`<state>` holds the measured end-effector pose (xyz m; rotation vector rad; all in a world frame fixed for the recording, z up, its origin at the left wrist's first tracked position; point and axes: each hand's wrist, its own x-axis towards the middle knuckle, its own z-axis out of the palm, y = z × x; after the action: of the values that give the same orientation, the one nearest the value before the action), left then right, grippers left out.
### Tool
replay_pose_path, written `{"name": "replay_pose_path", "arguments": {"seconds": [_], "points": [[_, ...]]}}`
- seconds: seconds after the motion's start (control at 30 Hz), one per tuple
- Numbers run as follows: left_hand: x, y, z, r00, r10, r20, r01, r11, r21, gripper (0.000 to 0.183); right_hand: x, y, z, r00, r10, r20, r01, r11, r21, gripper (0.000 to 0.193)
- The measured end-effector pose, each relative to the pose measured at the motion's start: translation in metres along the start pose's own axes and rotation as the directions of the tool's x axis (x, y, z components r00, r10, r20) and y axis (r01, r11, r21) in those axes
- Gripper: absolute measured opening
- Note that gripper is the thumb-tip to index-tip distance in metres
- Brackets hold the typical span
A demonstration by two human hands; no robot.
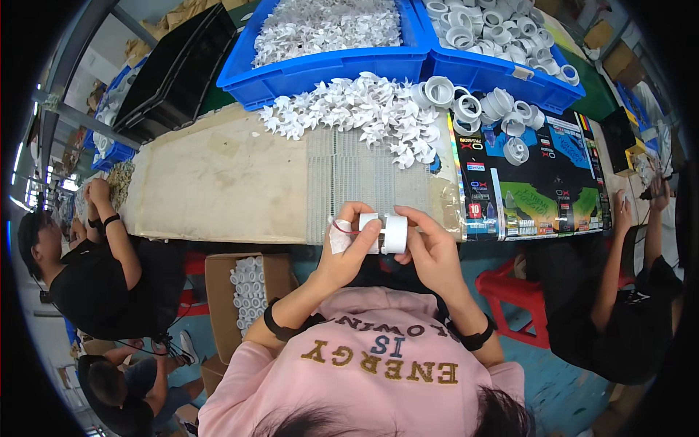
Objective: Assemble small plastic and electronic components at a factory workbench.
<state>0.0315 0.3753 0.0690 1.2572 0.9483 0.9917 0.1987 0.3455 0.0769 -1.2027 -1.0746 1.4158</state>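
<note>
Near the table's front edge, my left hand [341, 255] grips a white cylindrical plastic housing [395, 234] between thumb and fingers. Its right end is a wide ring, and a narrower section sits under my left thumb. A thin red wire [351, 232] runs from the housing across my left palm. By the left hand's fingers shows a crumpled white patch [339, 237]; I cannot tell whether it is tape or a loose piece. Around the housing's right side close the fingers of my right hand [437, 253]. What is inside the housing is hidden.
White bladed fan wheels [364, 109] lie heaped beyond my hands, before a blue bin [320, 80] of them. White plastic rings [466, 109] lie before another blue bin [502, 76]. A cardboard box [218, 291] with white parts stands lower left. People sit at both sides.
</note>
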Motion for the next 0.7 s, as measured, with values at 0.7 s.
{"name": "replay_pose_path", "arguments": {"seconds": [0.7], "points": [[-0.014, 0.008, -0.007, 0.977, 0.215, 0.003, -0.209, 0.947, 0.243, 0.036, -0.015, 0.005, 0.009, 0.980, -0.091, 0.175, 0.072, 0.991, 0.114, 0.057]]}}
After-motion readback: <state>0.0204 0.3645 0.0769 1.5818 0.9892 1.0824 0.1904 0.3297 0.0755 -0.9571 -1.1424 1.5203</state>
